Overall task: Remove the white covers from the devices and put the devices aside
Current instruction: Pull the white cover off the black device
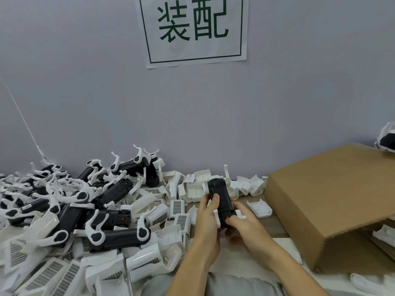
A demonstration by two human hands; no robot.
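Even, soft indoor light, faint shadows, mild softness, wide-angle bending at edges

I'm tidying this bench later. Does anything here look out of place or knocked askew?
The cardboard box lies tipped on its side, with white parts showing in its opening. Devices and white covers sprawl in a loose pile, not sorted.
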